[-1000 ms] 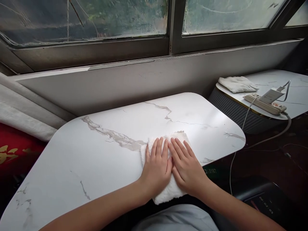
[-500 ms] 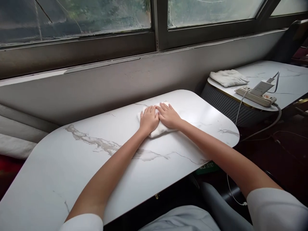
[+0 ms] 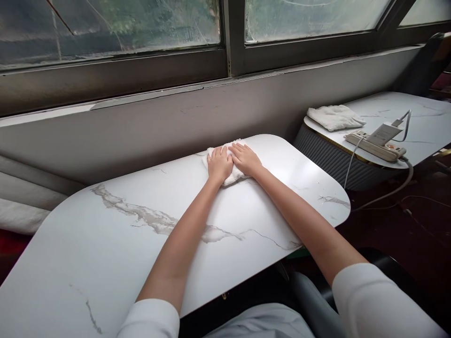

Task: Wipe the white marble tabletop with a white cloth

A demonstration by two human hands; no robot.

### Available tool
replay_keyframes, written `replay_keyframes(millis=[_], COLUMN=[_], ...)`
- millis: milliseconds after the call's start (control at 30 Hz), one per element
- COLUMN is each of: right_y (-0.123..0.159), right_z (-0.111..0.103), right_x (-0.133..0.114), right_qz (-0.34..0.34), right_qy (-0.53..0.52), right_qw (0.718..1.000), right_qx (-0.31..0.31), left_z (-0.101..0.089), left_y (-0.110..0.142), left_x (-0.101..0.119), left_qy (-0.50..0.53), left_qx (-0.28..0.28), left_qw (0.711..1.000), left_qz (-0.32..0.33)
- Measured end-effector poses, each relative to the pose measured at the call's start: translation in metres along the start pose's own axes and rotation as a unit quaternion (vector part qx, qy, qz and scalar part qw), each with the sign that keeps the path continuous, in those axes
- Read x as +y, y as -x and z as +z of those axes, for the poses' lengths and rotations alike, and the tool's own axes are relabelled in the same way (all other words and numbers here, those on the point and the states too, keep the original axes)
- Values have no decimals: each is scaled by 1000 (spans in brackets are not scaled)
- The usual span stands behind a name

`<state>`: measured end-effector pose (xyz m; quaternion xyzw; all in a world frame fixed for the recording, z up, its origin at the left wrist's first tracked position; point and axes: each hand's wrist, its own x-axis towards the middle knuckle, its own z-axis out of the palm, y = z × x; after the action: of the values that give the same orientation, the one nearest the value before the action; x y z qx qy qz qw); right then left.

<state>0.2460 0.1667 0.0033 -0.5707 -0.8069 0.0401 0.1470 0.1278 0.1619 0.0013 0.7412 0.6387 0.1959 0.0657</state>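
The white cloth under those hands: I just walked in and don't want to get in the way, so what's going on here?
A person has the left hand and right hand laid side by side on a white cloth, near the window-side edge of a marbled table, arms stretched out. On the second table lie a folded cloth and a power strip; neither hand touches these.

Two hands [image 3: 220,165] [image 3: 246,160], two white cloths [image 3: 231,179] [image 3: 334,117], two tables [image 3: 123,253] [image 3: 428,112] — plus one power strip [image 3: 375,149] and one charger [image 3: 384,133].
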Motion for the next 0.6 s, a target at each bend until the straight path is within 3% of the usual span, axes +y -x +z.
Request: replay_keyframes(millis=[133,333,500,600], right_y=[39,127,191,214], right_z=[-6,-18,-39,-57], right_x=[-4,-7,9,30], right_qz=[10,38,12,-5], right_qy=[24,54,32,6], right_qw=[1000,998,998,993], right_qx=[-4,-5,-53,-118], left_z=[-2,-5,-4,-3], left_y=[30,97,150,169], left_x=[14,47,81,97], left_qy=[-12,-5,4,29], left_qx=[-15,-41,-66,-94], left_qw=[1000,996,991,986], left_qz=[18,79,114,133])
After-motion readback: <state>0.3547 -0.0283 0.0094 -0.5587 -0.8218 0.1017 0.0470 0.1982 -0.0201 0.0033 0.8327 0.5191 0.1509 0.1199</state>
